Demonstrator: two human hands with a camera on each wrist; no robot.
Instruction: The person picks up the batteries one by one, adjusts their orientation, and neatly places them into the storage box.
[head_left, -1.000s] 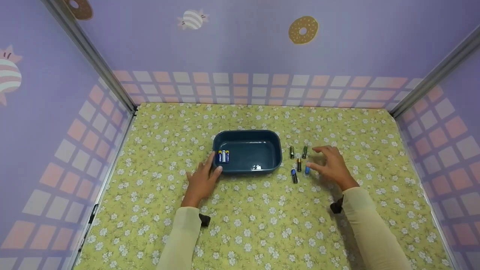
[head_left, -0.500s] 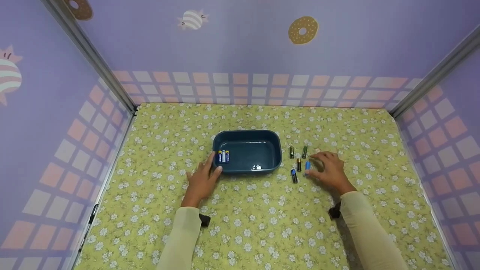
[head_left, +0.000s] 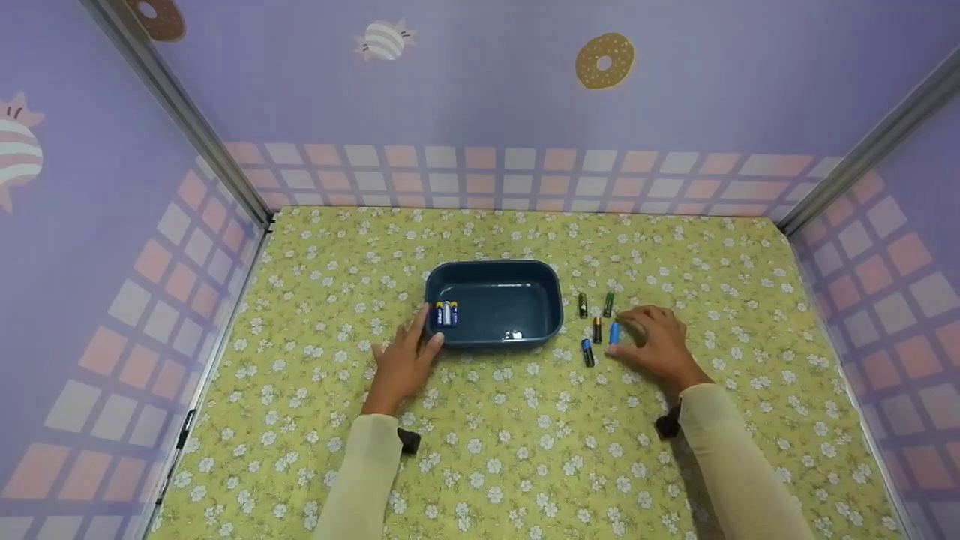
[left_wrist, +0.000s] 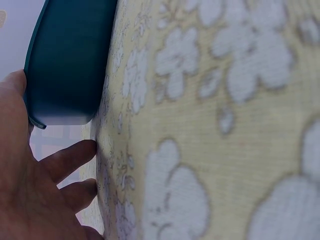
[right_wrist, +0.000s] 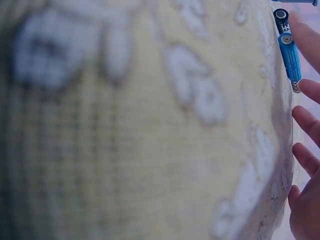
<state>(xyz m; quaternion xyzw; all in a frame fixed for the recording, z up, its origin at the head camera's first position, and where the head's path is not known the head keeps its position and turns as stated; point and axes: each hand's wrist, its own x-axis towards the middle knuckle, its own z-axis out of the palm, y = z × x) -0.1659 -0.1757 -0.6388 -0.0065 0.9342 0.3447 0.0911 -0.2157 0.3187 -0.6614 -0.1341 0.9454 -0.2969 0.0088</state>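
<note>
In the head view my right hand (head_left: 657, 343) pinches a blue battery (head_left: 614, 334) lengthwise, thumb at its near end and forefinger at its far end. The right wrist view has the blue battery (right_wrist: 290, 57) low on the cloth, with a dark battery (right_wrist: 281, 20) behind it. My left hand (head_left: 405, 367) rests against the left wall of a dark blue-green plastic basin (head_left: 495, 343), its fingers spread. The left wrist view shows its fingertips on the cloth beside the basin (left_wrist: 70, 65). Several blue, yellow and white batteries (head_left: 446, 313) stand together at the basin's left end.
Left of the right hand lie two green-and-black batteries (head_left: 583, 305), a black battery with a copper-coloured end (head_left: 597, 330), and a black-and-blue battery (head_left: 587, 352). A yellow flowered cloth (head_left: 510, 435) covers the table. Purple patterned walls (head_left: 480, 90) stand around it.
My right hand has shifted slightly toward me, and its thumb and forefinger have closed in on the blue battery's ends. The left hand and the basin have stayed in place.
</note>
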